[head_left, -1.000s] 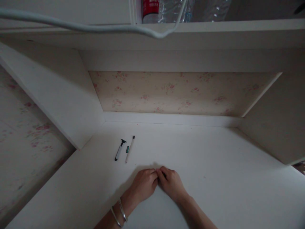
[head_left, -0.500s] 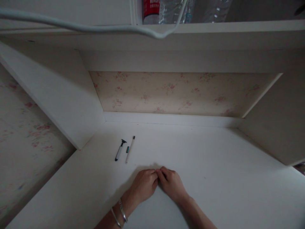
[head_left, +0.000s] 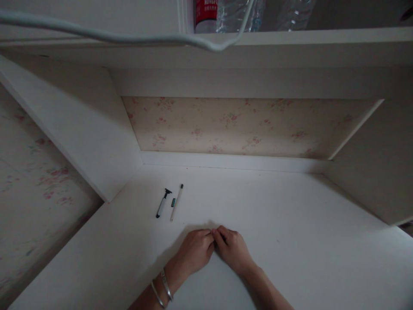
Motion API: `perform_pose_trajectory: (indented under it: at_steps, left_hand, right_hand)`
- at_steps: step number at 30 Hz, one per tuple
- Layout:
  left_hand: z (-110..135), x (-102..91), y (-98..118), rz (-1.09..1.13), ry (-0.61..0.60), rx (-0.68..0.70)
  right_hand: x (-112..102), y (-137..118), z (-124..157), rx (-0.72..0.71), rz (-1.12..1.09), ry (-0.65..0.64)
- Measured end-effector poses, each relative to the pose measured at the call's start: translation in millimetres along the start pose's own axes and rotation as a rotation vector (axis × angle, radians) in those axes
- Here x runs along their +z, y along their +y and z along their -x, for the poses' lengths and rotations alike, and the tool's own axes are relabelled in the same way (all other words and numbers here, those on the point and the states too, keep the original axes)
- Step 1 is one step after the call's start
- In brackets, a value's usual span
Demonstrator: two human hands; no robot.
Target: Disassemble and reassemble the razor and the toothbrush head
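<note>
Left hand (head_left: 195, 250), bangles (head_left: 162, 289) on its wrist, lies loosely clenched on the white tabletop (head_left: 290, 241). Right hand (head_left: 232, 249) is clenched too, fingertips touching the left hand's. Can't tell if they pinch anything. Beyond the left hand, up-left and apart: thin stick (head_left: 176, 202), small dark piece (head_left: 173, 202), black razor (head_left: 162, 203). Far above it: shelf bottles (head_left: 238, 13).

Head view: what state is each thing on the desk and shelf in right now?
left hand: on desk, fingers curled, touching right hand.
right hand: on desk, fingers curled.
razor: lying flat, untouched.
thin stick: lying flat beside razor.
green piece: lying between them.
bottles: standing on shelf.
</note>
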State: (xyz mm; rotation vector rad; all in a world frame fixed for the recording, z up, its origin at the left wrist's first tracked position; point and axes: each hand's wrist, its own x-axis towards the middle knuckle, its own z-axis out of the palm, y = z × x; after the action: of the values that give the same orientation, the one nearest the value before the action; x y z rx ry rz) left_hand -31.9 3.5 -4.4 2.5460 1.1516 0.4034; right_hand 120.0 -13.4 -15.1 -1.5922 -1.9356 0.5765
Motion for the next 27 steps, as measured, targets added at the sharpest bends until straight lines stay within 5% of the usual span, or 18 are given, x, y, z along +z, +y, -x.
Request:
perform_pose_trajectory:
  at_steps: [22, 27]
  left_hand:
    - [0.1, -1.0, -0.6, 0.063, 0.043, 0.001]
    - [1.9, -24.7, -17.4, 0.135, 0.271, -0.155]
  right_hand:
    - [0.3, 0.7, 0.4, -0.010, -0.008, 0.023]
    - [0.3, 1.7, 0.6, -0.014, 0.008, 0.027]
